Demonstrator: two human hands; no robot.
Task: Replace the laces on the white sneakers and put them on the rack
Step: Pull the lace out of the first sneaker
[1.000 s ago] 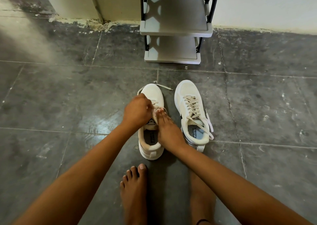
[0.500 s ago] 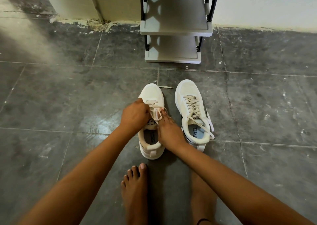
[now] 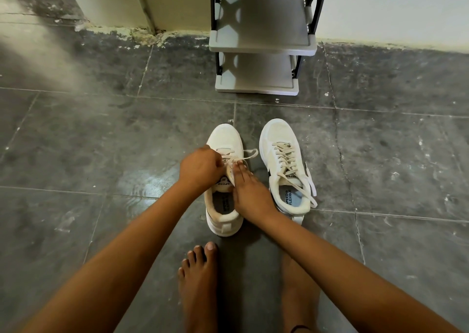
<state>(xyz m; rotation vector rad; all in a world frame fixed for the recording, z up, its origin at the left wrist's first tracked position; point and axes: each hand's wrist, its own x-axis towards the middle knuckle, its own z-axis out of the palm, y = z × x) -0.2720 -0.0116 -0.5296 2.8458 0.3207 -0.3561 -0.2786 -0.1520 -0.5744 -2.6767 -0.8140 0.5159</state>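
Observation:
Two white sneakers stand side by side on the dark tiled floor, toes towards the rack. The right sneaker [image 3: 284,170] is laced with a beige lace, its ends trailing by the heel. Over the left sneaker [image 3: 224,140], my left hand [image 3: 200,167] pinches the beige lace [image 3: 247,154] at the eyelets. My right hand [image 3: 250,190] rests with straight fingers on that shoe's tongue and right side. A loose lace end curls off to the right of the shoe.
A grey shoe rack [image 3: 261,46] with black posts stands against the cream wall straight ahead, its shelves bare. My bare feet [image 3: 198,282] are on the floor just behind the sneakers. Open tiled floor lies to both sides.
The loose lace end that lay on the floor past the left sneaker's toe has been drawn back and now curls beside the eyelets. My left hand has shifted slightly back along the shoe.

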